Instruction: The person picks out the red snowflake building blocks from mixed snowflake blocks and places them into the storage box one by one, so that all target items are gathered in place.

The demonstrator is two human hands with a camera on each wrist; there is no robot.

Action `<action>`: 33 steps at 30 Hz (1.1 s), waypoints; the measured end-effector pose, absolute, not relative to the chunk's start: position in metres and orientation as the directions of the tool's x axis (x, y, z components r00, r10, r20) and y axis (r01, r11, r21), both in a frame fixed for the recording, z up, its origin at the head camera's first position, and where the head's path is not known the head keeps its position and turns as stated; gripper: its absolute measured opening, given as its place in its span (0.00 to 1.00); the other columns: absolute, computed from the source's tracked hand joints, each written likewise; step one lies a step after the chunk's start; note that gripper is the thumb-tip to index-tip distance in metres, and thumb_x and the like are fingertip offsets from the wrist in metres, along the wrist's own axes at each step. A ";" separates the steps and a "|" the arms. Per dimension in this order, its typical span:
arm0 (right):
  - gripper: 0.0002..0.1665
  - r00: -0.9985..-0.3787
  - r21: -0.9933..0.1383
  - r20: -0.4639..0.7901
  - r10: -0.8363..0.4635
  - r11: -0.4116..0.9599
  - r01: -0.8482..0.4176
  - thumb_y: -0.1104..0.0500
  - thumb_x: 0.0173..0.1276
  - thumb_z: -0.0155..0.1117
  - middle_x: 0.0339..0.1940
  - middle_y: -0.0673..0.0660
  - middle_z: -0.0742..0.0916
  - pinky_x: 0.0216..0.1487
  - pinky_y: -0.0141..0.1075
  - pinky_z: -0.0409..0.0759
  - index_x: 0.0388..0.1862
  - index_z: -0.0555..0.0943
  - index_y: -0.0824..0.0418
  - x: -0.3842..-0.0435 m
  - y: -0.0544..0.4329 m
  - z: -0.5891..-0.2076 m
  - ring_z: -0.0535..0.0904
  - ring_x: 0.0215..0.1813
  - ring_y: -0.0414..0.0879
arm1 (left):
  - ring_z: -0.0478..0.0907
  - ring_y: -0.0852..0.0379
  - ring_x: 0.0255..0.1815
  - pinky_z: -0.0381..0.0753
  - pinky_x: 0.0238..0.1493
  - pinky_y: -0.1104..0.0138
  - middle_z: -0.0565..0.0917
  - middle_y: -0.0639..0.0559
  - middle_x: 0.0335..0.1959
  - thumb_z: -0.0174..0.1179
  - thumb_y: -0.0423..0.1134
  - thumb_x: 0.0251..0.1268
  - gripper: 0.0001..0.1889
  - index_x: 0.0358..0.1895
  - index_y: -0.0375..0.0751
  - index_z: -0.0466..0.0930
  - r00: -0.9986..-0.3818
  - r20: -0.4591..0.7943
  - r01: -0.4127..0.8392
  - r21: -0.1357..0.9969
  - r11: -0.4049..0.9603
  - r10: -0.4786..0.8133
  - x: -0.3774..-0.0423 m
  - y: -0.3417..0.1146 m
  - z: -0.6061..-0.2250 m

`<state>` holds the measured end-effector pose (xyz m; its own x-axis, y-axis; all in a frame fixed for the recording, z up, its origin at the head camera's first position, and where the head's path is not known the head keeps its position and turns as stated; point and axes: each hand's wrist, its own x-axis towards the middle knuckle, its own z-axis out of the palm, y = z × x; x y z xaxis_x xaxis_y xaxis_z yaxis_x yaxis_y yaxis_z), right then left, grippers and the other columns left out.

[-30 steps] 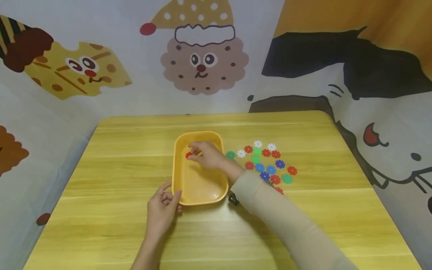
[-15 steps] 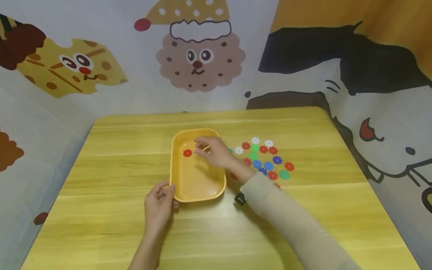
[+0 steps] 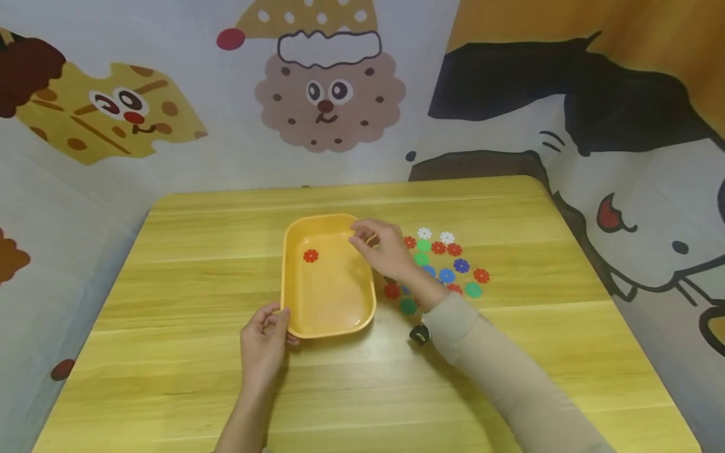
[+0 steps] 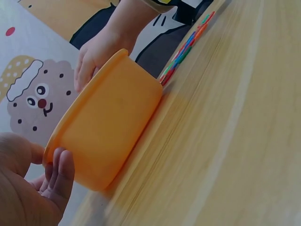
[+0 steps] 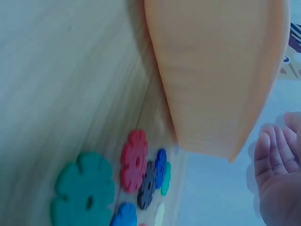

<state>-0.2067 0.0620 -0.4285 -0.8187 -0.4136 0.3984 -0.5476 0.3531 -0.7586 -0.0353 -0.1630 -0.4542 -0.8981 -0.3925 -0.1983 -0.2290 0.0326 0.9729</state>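
Note:
An orange plastic basin (image 3: pixel 334 305) stands on the wooden table, with one red snowflake disc (image 3: pixel 310 256) lying inside it. My left hand (image 3: pixel 263 343) pinches the basin's near-left rim between thumb and fingers, as the left wrist view shows at the basin wall (image 4: pixel 108 122). Over the far-right rim hovers my right hand (image 3: pixel 387 251), fingers relaxed and holding nothing. In the right wrist view this hand (image 5: pixel 282 174) appears beside the rim, palm visible. Loose snowflake discs (image 3: pixel 447 275) in red, blue, green and white lie to the basin's right, partly hidden behind the right wrist.
A black object (image 3: pixel 420 335), perhaps the wrist camera's mount, sits at the right sleeve cuff. Close to the right wrist camera lies a green disc (image 5: pixel 84 188). A cartoon-printed cloth (image 3: pixel 328 170) rises behind the table's far edge.
The right hand has let go of the red disc inside the basin and moved right, to the rim. The left hand keeps its hold on the basin.

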 end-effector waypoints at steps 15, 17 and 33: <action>0.12 -0.853 -0.789 0.304 -0.425 0.389 -0.475 0.62 0.71 0.69 0.32 0.56 0.87 0.32 0.33 0.88 0.47 0.84 0.70 -0.203 0.100 -0.448 0.83 0.34 0.46 | 0.78 0.60 0.17 0.87 0.21 0.67 0.80 0.42 0.30 0.57 0.37 0.77 0.15 0.57 0.31 0.75 -0.896 -0.215 -0.250 0.967 0.041 -0.389 -0.039 -0.164 -0.455; 0.13 -0.855 -0.794 0.256 -0.450 0.407 -0.452 0.63 0.70 0.69 0.33 0.56 0.87 0.33 0.33 0.88 0.48 0.84 0.71 -0.202 0.105 -0.450 0.83 0.34 0.46 | 0.78 0.60 0.17 0.87 0.21 0.67 0.80 0.42 0.30 0.57 0.37 0.77 0.14 0.57 0.30 0.75 -0.896 -0.220 -0.252 0.967 0.033 -0.386 -0.039 -0.163 -0.454; 0.12 -0.723 -0.716 -0.046 -0.689 0.528 -0.457 0.60 0.65 0.75 0.29 0.48 0.83 0.33 0.32 0.84 0.45 0.85 0.61 -0.190 0.132 -0.456 0.78 0.31 0.41 | 0.75 0.60 0.15 0.83 0.17 0.69 0.79 0.42 0.32 0.59 0.41 0.76 0.18 0.61 0.35 0.72 -0.896 -0.235 -0.276 0.959 0.058 -0.376 -0.045 -0.161 -0.453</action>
